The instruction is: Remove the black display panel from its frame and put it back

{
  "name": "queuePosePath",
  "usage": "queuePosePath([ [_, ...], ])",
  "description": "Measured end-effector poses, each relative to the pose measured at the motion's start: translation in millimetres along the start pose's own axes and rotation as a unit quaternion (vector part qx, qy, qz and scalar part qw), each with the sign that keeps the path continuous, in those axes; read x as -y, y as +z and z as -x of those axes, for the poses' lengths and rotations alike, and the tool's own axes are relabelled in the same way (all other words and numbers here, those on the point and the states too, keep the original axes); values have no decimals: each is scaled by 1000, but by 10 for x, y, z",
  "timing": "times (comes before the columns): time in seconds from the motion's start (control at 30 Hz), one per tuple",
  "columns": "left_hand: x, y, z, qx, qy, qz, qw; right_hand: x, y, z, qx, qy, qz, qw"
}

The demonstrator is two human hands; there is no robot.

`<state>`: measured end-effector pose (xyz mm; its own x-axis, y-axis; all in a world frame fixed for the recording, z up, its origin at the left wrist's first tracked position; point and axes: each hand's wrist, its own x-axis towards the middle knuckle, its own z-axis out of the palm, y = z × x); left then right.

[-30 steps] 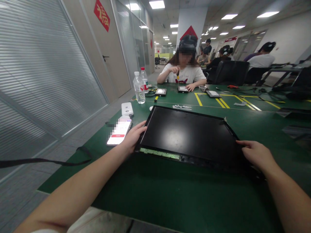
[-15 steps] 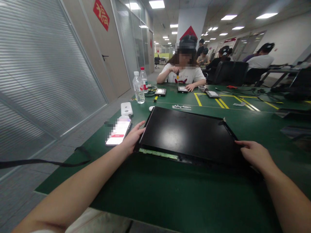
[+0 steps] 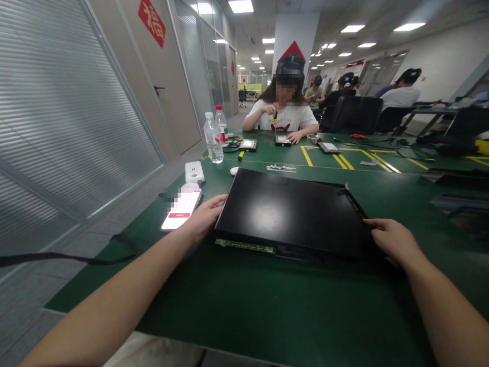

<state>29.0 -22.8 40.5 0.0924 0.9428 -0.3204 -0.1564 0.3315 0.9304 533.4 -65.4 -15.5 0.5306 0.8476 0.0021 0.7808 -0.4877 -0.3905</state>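
Observation:
A black LCD screen panel (image 3: 282, 209) lies in a shallow black cover (image 3: 355, 201), above the green table. Along its near edge runs a thin green circuit board strip (image 3: 244, 246). The panel's near left side looks slightly raised from the cover. My left hand (image 3: 204, 216) is closed on the panel's left edge; its fingertips are partly hidden behind it. At the opposite side, my right hand (image 3: 391, 239) grips the cover's right edge, thumb and index finger in view and the other fingers curled beneath.
Left of the panel lie a lit phone (image 3: 181, 211) and a white power bank (image 3: 194, 173). Two bottles (image 3: 214, 140) stand behind them. Across the green table (image 3: 229, 306), a person works with a screwdriver on a hard drive (image 3: 283, 140). Further drives, cables and yellow tape are around.
The panel's left side has risen a little and now covers the cover's left rim. My left fingers have drawn in against the edge. The whole view has shifted slightly.

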Motion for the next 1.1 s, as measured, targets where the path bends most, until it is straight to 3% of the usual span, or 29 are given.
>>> queuePosePath([
  [0.23,-14,-73,-62,1,41,-22,999,-22,36,-1,1,-2,-2,1000],
  [0.57,25,-50,25,108,121,-8,987,-80,74,-49,-14,-14,-19,1000],
  [0.8,-3,-14,68,112,121,6,986,-123,56,-100,-12,2,-79,997],
  [1.1,26,-25,25,127,166,-2,978,-109,50,-95,-29,45,-183,982],
])
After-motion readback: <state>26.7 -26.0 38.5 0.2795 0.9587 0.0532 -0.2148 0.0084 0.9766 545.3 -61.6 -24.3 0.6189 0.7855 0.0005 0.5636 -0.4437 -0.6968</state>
